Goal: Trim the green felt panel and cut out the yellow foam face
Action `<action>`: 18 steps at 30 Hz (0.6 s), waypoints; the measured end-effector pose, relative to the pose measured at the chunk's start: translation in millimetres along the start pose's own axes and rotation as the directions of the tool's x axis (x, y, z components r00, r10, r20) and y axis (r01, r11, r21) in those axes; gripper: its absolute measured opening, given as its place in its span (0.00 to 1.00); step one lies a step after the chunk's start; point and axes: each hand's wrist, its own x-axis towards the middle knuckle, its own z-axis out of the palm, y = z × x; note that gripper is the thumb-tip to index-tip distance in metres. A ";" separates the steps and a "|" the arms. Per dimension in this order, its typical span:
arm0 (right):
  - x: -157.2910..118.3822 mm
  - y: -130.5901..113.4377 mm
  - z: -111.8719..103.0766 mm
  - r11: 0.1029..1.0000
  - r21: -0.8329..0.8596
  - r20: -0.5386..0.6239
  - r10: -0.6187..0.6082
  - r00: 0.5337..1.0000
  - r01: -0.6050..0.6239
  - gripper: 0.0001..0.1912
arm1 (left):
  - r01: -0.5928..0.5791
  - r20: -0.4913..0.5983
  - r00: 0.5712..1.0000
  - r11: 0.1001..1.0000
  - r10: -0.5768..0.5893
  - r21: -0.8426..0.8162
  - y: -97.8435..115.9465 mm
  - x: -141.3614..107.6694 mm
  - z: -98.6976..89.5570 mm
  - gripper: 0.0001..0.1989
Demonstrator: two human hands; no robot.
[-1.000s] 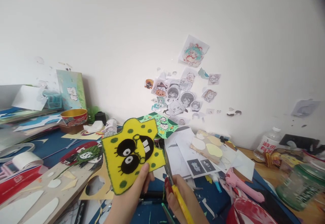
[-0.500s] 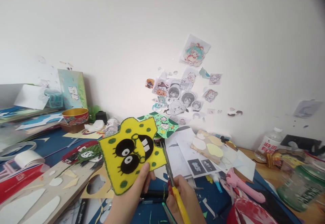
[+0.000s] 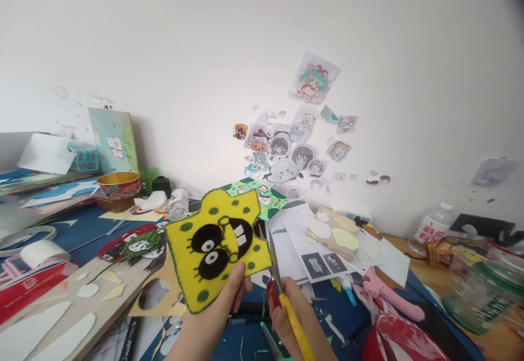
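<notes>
My left hand (image 3: 229, 295) grips a yellow felt cutout (image 3: 241, 208) by its lower edge, thumb in front and fingers behind. The cutout is tilted on its side and has green spots, a green outline, two big black-and-white eyes and a toothy mouth. In my right hand (image 3: 292, 309) is a pair of scissors (image 3: 275, 257) with a yellow and red handle. Their blades point up along the cutout's right edge; whether they touch it I cannot tell. Below them, green-handled scissors (image 3: 270, 339) lie on the blue tabletop.
A board with paper pieces (image 3: 88, 290) lies at the left, near a tape roll (image 3: 45, 254) and a gold-rimmed bowl (image 3: 118, 183). To the right are a pink glue gun (image 3: 393, 298), a red tub (image 3: 403, 339), a green-lidded jar (image 3: 487, 295) and a bottle (image 3: 434, 227).
The felt cutout and my left hand have shifted slightly right. The scissors blades look a little wider apart, with my right hand nearly in place.
</notes>
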 end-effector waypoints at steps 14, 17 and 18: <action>-2.8 1.0 0.1 0.998 -0.005 -0.025 -0.067 0.997 0.067 0.35 | 0.009 0.000 1.000 0.999 -0.009 0.038 3.5 -1.3 -0.2 0.18; -2.3 -2.0 -2.9 0.997 -0.016 -0.024 -0.080 0.996 0.080 0.35 | 0.035 0.040 0.999 0.999 -0.035 0.007 4.2 -2.3 1.9 0.18; -2.0 -2.1 -3.9 0.995 -0.022 -0.024 -0.102 0.995 0.101 0.35 | 0.042 0.051 0.998 0.999 -0.042 -0.003 4.6 -2.6 2.6 0.18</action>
